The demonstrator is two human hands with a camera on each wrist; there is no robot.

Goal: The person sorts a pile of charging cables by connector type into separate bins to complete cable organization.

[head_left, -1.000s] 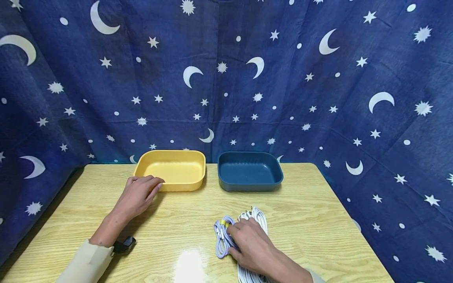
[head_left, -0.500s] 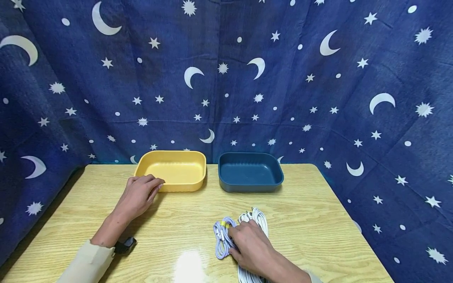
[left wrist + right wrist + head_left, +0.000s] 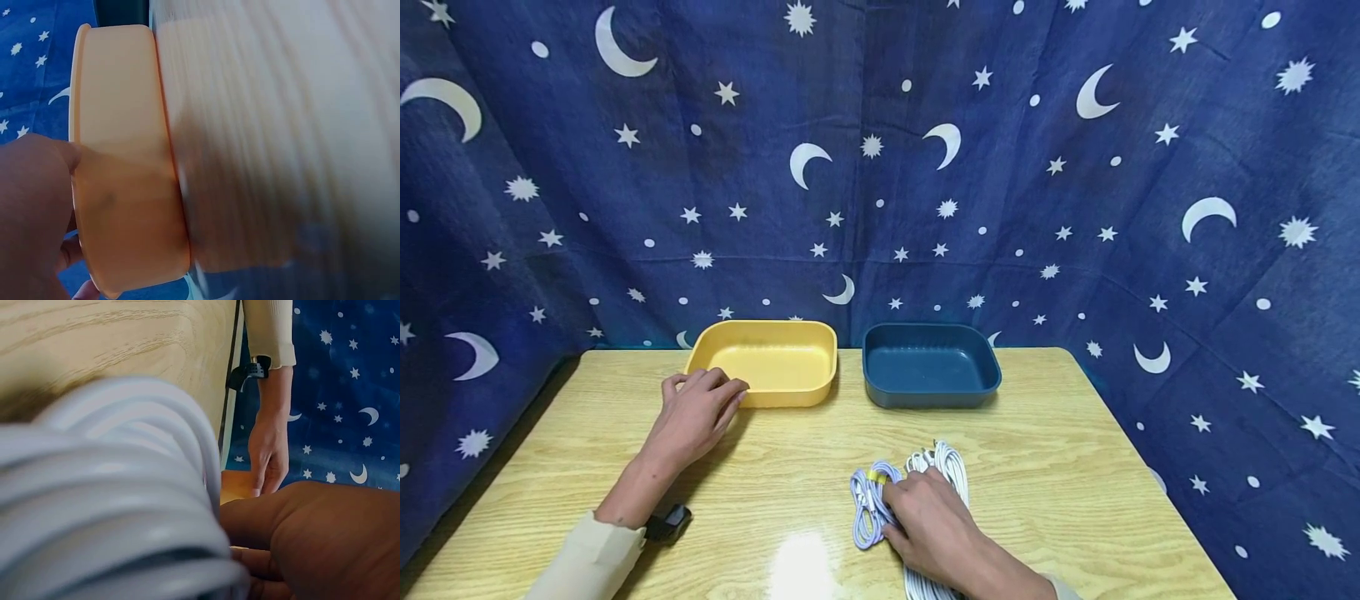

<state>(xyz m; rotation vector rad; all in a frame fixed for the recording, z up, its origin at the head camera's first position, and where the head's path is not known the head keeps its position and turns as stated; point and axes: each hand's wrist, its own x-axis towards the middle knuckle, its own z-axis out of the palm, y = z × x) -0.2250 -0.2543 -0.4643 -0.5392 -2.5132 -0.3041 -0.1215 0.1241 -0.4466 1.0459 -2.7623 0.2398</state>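
At the table's back left stands a yellow plastic bin [image 3: 790, 397]. My left hand [image 3: 688, 417] holds its front rim near the left corner, fingers over the rim. In the left wrist view the thumb [image 3: 62, 153] lies at the bin's rim. Toward the front, my right hand [image 3: 936, 525] pinches the right side of a coiled lavender cable [image 3: 867, 512] tied with a yellow band. A larger white cable bundle [image 3: 953, 467] lies under and behind this hand, partly hidden by it. Thick pale cable loops [image 3: 112, 481] fill the near left of the right wrist view.
A dark blue bin [image 3: 931, 400] stands right of the yellow one. Both sit on the wooden table [image 3: 1060, 467] near its back edge, with a star-and-moon cloth [image 3: 880, 167] hanging behind. A black wrist device [image 3: 668, 525] sits at the left cuff.
The lavender cable has shifted very slightly left with the right hand's fingers at it. The left hand stays at the yellow bin, its fingers moved a little. Both bins have stayed put.
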